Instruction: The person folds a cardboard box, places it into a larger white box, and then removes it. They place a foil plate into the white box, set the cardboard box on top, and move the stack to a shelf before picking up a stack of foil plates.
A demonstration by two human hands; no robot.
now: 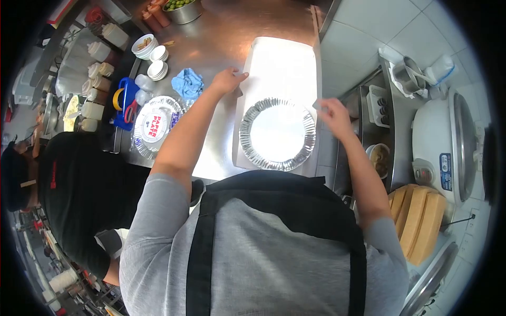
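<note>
A long white open box (284, 66) lies on the steel counter, and a round silver-rimmed paper plate (278, 134) rests in its near part. My left hand (229, 81) is at the box's left edge, thumb and fingers apart, with a small grey flap just beneath it. At the box's right side, my right hand (333, 117) has its fingers curled together by a small grey flap near the plate's rim. Whether those fingers grip the flap is hard to make out.
Packaged paper plates (153, 126), a blue cloth (187, 84), white bowls (157, 69) and a blue tape dispenser (124, 102) are on the left. A co-worker in black (79, 195) stands at left. A large cooker (437, 142) and cardboard boxes (419, 221) are at right.
</note>
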